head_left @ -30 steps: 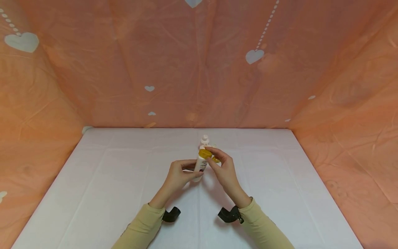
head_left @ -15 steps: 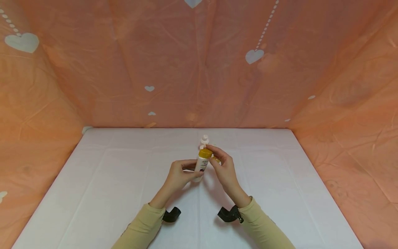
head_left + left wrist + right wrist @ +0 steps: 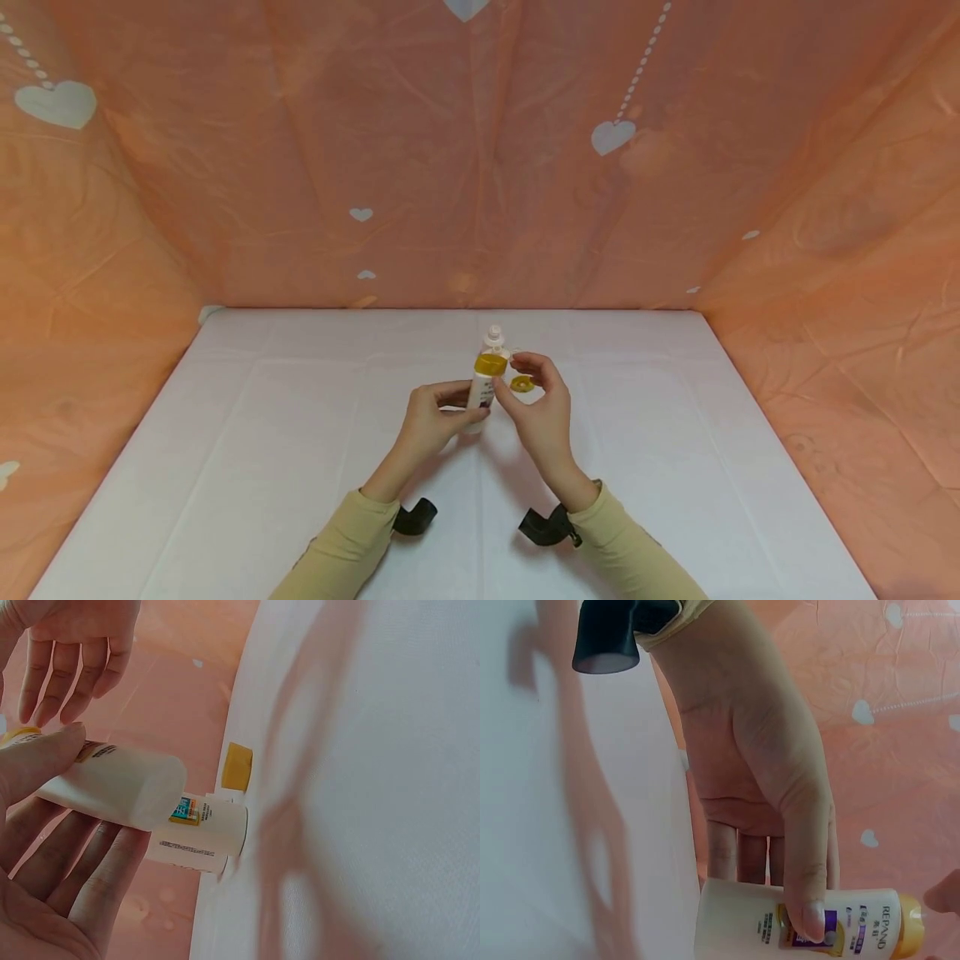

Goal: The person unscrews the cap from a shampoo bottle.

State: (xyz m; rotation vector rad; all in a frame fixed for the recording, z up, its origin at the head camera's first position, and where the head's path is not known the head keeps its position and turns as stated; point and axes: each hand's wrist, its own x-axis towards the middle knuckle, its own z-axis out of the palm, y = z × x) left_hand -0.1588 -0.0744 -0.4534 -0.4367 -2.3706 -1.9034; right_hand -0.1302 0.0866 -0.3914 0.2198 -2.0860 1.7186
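Upright but leaning, a small white shampoo bottle (image 3: 483,390) with a yellow cap (image 3: 491,364) is held in my left hand (image 3: 435,421). Its fingers lie behind the bottle, the thumb across the front; the right wrist view shows the thumb on the purple label (image 3: 821,930). Beside the cap, my right hand (image 3: 542,408) has its fingers spread and bent, nothing between them. In the right wrist view a fingertip (image 3: 943,895) of it is just off the cap. In the left wrist view its fingers (image 3: 75,667) hang loosely above the bottle.
A loose yellow cap (image 3: 522,383) lies on the white table (image 3: 300,467), right of the held bottle. Behind stands a white bottle with a bare neck (image 3: 493,337); the left wrist view shows white bottles (image 3: 221,825) close together. An orange curtain (image 3: 480,167) walls the back and sides.
My right hand, earlier with its fingers and thumb at the bottle's cap, has moved off to the right. The loose yellow cap shows more fully. The held bottle has shifted slightly left.
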